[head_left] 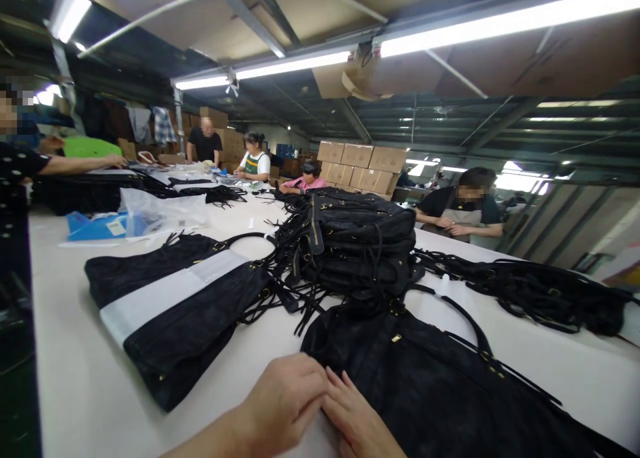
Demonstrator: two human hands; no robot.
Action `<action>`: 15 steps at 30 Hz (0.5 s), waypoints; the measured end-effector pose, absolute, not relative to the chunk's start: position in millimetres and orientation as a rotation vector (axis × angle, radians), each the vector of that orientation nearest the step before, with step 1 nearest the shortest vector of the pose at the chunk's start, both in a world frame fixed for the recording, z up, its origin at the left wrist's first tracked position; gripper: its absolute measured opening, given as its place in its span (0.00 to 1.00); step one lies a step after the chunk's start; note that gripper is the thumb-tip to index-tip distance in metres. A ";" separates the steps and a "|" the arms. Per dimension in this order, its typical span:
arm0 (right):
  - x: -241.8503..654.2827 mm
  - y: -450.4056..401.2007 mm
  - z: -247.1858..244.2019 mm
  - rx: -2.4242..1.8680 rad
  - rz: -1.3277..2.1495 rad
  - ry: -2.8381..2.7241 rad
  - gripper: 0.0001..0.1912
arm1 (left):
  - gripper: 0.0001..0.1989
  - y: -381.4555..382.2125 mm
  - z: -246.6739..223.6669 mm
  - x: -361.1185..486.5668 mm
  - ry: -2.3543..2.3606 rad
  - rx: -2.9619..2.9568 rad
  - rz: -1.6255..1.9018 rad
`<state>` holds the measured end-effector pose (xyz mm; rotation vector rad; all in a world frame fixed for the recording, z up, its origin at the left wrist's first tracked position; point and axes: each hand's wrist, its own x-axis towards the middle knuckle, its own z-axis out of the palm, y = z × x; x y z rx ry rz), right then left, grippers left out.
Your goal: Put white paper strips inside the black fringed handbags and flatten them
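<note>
A black handbag [430, 371] with brass fittings and a looped handle lies on the white table close in front of me. My left hand [287, 395] is closed at the bag's near left edge, its fingers curled so that the exact grip is partly hidden. Right beside it, my right hand [353, 408] pinches the same edge, fingertips almost meeting the left hand. To the left rests another black handbag [200, 338] with a white paper band [175, 295] across it. Behind both bags rises a stack of black bags [355, 238] with hanging straps and tassels.
More black bags [545, 295] lie along the table's right side. Clear plastic [165, 211] and a blue packet [95, 226] sit at the far left. Several people are around the table, one person [463, 208] at the right. Cardboard boxes [357, 165] are piled behind.
</note>
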<state>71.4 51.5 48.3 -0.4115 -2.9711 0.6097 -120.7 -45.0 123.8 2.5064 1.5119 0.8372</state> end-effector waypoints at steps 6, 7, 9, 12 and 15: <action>67.2 59.2 36.5 -0.336 0.519 -2.978 0.47 | 0.06 3.7 122.4 -108.9 1.933 2.477 0.552; 67.1 60.9 32.5 -0.309 0.489 -2.967 0.46 | 0.05 8.1 121.3 -108.3 1.976 2.439 0.492; 67.2 62.7 27.0 -0.293 0.457 -2.960 0.45 | 0.06 12.1 121.9 -107.3 2.023 2.357 0.444; 67.1 61.3 27.8 -0.360 0.491 -2.981 0.48 | 0.10 12.3 127.6 -105.8 2.147 2.147 0.574; 66.2 58.9 33.0 -0.390 0.520 -3.009 0.48 | 0.09 14.5 129.9 -104.4 2.231 1.984 0.593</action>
